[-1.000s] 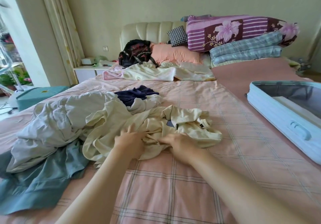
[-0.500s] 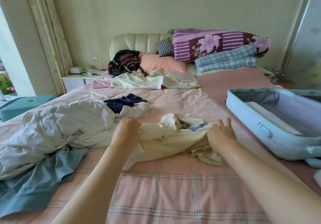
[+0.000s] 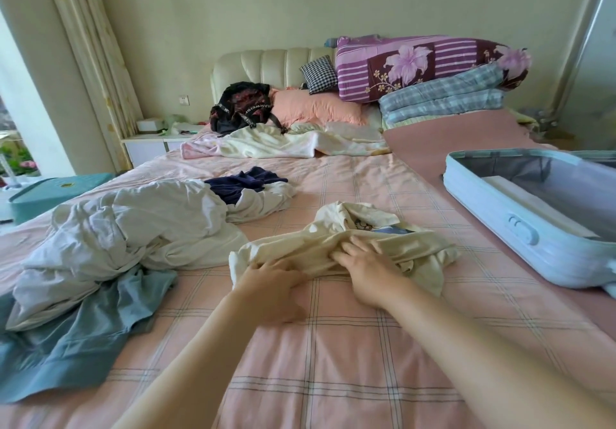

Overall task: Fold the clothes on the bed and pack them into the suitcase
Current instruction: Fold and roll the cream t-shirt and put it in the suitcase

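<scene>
Pink checked bedsheet fills the lower frame; at centre a cream garment lies bunched, needing smoothing before folding, so the right hand presses it flat-fingered while the left hand touches its hem, pinch unclear; the suitcase lies open at right, ready for packing

Left hand, right hand press cream garment on bed; suitcase lies open, right.

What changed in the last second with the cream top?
The cream garment was pulled right, out of the white pile, toward the suitcase, and now lies apart. The left hand and right hand, spread wide before, have come together on its near edge. The navy garment and suitcase stayed put.
</scene>
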A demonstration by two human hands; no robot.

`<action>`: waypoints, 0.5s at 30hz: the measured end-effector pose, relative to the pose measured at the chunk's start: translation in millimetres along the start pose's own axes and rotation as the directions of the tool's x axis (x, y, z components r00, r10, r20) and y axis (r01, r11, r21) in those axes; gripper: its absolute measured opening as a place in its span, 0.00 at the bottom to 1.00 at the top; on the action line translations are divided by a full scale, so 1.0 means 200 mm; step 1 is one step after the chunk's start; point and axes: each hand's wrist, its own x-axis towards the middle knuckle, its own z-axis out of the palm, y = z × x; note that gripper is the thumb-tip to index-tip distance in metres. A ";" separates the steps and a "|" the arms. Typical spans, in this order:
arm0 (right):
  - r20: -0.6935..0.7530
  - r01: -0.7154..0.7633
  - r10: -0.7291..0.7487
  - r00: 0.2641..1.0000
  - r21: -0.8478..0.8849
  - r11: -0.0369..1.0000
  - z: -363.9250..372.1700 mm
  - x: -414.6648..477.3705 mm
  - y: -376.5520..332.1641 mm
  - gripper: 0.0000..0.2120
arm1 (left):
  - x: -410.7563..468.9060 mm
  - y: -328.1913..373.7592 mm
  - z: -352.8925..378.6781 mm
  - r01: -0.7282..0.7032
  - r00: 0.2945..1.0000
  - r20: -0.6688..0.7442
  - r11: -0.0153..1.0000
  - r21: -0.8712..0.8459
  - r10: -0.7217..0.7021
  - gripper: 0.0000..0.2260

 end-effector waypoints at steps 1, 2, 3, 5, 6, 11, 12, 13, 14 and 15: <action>0.012 -0.012 0.012 1.000 -0.018 1.000 0.01 0.00 0.01 0.35 | 0.01 -0.04 0.02 0.017 0.999 -0.050 1.000 0.016 -0.016 0.28; 0.017 -0.024 0.024 1.000 -0.021 0.999 0.01 0.00 0.03 0.38 | 0.01 -0.09 0.02 0.032 0.994 -0.107 0.999 0.029 -0.028 0.28; 0.008 -0.035 0.035 0.999 -0.030 0.999 0.01 0.01 0.04 0.40 | 0.01 -0.12 0.02 0.043 0.987 -0.154 0.998 0.053 -0.034 0.29; -0.048 -0.062 0.059 0.997 -0.066 0.996 0.03 0.02 0.06 0.42 | 0.01 -0.16 0.01 0.077 0.981 -0.187 0.993 0.094 -0.059 0.31; -0.093 -0.072 0.065 0.994 -0.079 0.994 0.03 0.03 0.07 0.40 | 0.01 -0.16 0.00 0.102 0.982 -0.167 0.991 0.092 -0.085 0.31; -0.441 -0.101 0.019 0.898 -0.162 0.982 0.07 0.06 0.13 0.16 | 0.07 -0.14 -0.03 0.044 0.979 -0.187 0.982 -0.183 -0.079 0.24; -0.484 -0.071 0.009 0.875 -0.111 0.991 0.07 0.06 0.14 0.13 | 0.07 -0.14 -0.06 0.058 0.974 -0.194 0.961 -0.271 -0.113 0.20; -0.519 -0.050 0.023 0.854 -0.039 0.998 0.06 0.06 0.15 0.12 | 0.07 -0.13 -0.11 0.086 0.964 -0.204 0.924 -0.373 -0.172 0.17; -0.554 -0.049 0.064 0.830 0.042 0.998 0.04 0.05 0.17 0.11 | 0.08 -0.13 -0.16 0.117 0.944 -0.218 0.871 -0.478 -0.247 0.16; -0.588 -0.064 0.128 0.799 0.129 0.990 0.01 0.05 0.18 0.10 | 0.09 -0.14 -0.21 0.136 0.917 -0.241 0.817 -0.561 -0.318 0.17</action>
